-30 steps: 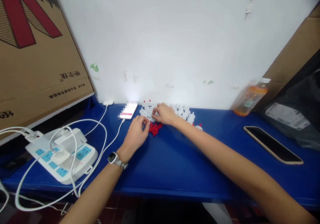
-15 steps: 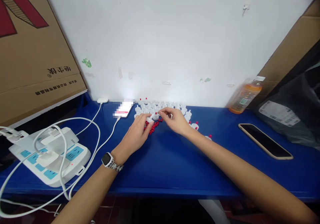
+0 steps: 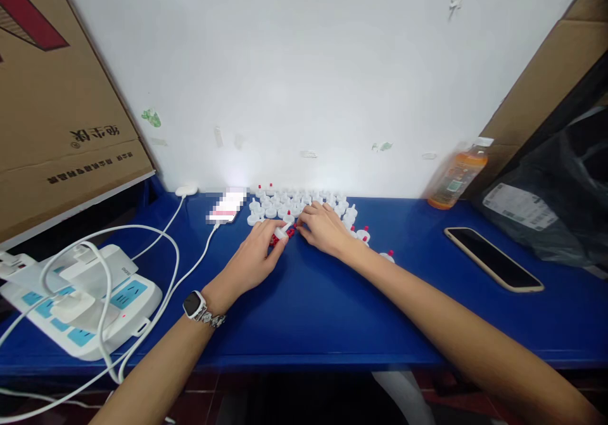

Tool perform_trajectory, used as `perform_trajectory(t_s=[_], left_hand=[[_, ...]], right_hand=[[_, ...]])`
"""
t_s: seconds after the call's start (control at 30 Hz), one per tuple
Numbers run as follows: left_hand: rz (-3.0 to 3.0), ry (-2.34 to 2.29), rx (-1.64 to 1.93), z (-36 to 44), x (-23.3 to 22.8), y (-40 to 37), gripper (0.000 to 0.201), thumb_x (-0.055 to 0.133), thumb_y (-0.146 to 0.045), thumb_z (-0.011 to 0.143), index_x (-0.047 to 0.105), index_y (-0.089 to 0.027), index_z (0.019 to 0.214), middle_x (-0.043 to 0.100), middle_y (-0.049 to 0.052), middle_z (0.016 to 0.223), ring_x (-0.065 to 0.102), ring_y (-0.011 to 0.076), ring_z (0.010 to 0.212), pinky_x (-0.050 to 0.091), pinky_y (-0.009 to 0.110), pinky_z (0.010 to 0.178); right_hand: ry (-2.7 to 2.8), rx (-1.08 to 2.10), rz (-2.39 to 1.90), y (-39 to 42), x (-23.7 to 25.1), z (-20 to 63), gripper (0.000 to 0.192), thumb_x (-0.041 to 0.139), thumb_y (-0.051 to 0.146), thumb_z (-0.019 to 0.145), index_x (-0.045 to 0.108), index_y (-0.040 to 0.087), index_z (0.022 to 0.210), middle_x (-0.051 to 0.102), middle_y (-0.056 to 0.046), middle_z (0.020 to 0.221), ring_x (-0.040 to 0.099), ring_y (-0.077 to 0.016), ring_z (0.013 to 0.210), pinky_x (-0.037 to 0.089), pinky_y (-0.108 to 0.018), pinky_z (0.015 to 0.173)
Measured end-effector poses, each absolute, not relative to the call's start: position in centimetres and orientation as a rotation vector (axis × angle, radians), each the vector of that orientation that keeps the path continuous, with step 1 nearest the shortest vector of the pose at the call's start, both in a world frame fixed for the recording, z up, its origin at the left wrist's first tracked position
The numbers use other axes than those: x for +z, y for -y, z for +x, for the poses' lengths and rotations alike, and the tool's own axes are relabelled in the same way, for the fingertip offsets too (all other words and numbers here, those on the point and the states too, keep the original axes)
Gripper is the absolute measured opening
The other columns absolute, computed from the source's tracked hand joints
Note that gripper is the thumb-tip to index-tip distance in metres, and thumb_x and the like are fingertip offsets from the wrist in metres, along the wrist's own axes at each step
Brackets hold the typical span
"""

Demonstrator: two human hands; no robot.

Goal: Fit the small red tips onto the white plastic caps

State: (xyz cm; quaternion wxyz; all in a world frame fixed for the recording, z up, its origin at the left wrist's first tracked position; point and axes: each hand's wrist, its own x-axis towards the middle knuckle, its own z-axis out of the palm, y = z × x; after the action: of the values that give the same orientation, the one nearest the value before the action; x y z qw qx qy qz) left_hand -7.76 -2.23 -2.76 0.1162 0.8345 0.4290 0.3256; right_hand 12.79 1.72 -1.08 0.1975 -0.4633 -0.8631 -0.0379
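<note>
Fingers of the left hand [image 3: 259, 251] are pinched shut on one small white piece [image 3: 282, 232], with its thin spout sticking out past the fingertips. The right hand [image 3: 323, 225] is just beside it, with its thumb and first finger close together. A bit of red shows at their tips, but I cannot tell if they hold it or only touch it.

Little red caps [image 3: 274, 240] lie in a pile on the blue surface [image 3: 294, 323], partly hidden by the left hand. Lots more white pieces [image 3: 270, 209] stand behind the hands, near the wall [image 3: 304, 83]. Each has a round bottom and a spout on top. A few wear red tops: two at the back left, one just past the left hand, and some by the right wrist.

Over on the right, a clear bottle [image 3: 458, 175] with a white lid has orange drink in it. A dark plastic bag [image 3: 570, 190] with a white label sits near it; I cannot tell what is in it. A phone [image 3: 494, 259] with a black screen lies in front of the bottle. On the left, a white power strip [image 3: 95, 323] has plugs in it.
</note>
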Motion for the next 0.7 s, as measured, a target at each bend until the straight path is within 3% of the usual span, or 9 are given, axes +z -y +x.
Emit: perform_trajectory(t_s=[0.17, 0.27, 0.43, 0.6, 0.7], left_hand=[[2.437, -1.239, 0.97, -7.6, -2.9, 2.3, 0.033, 0.044, -0.04, 0.101, 0.052, -0.022, 0.128, 0.062, 0.009, 0.109, 0.06, 0.0241, 0.1, 0.049, 0.039, 0.09], [2.451, -1.212, 0.945, -7.3, -2.8, 2.5, 0.035, 0.04, -0.04, 0.103, 0.049, -0.021, 0.131, 0.061, 0.009, 0.109, 0.059, 0.0244, 0.101, 0.048, 0.041, 0.091], [2.46, -1.19, 0.941, -7.0, -2.6, 2.8, 0.038, 0.037, -0.039, 0.104, 0.046, -0.021, 0.136, 0.06, 0.01, 0.108, 0.058, 0.0249, 0.1, 0.047, 0.042, 0.091], [2.494, -1.18, 0.962, -7.0, -2.3, 2.9, 0.037, 0.038, -0.038, 0.104, 0.046, -0.021, 0.136, 0.06, 0.009, 0.109, 0.057, 0.0245, 0.1, 0.046, 0.042, 0.092], [2.52, -1.203, 0.95, -7.0, -2.1, 3.1, 0.037, 0.038, -0.037, 0.104, 0.045, -0.02, 0.136, 0.059, 0.009, 0.11, 0.056, 0.0247, 0.102, 0.046, 0.042, 0.093]], right_hand=[[1.737, 0.618, -1.116, -0.5, -1.4, 12.3, 0.019, 0.061, 0.033, 0.09, 0.067, 0.018, 0.099, 0.071, -0.003, 0.085, 0.064, -0.0164, 0.079, 0.047, -0.029, 0.073], [1.483, 0.873, -0.971, 0.0, -2.1, 11.1, 0.028, 0.069, 0.043, 0.083, 0.068, 0.017, 0.091, 0.07, -0.003, 0.079, 0.063, -0.0154, 0.072, 0.048, -0.028, 0.069], [1.313, 1.005, -0.907, 0.2, -2.3, 10.2, 0.036, 0.079, 0.049, 0.07, 0.064, 0.017, 0.076, 0.066, -0.001, 0.07, 0.058, -0.0129, 0.063, 0.047, -0.026, 0.062], [1.328, 1.053, -0.91, 0.3, -1.8, 10.6, 0.038, 0.079, 0.047, 0.07, 0.068, 0.017, 0.091, 0.067, 0.0, 0.07, 0.058, -0.0128, 0.063, 0.046, -0.026, 0.062], [1.322, 1.051, -0.921, 0.5, -1.7, 10.5, 0.036, 0.079, 0.048, 0.069, 0.071, 0.016, 0.084, 0.068, -0.002, 0.073, 0.059, -0.0132, 0.064, 0.048, -0.028, 0.064]])
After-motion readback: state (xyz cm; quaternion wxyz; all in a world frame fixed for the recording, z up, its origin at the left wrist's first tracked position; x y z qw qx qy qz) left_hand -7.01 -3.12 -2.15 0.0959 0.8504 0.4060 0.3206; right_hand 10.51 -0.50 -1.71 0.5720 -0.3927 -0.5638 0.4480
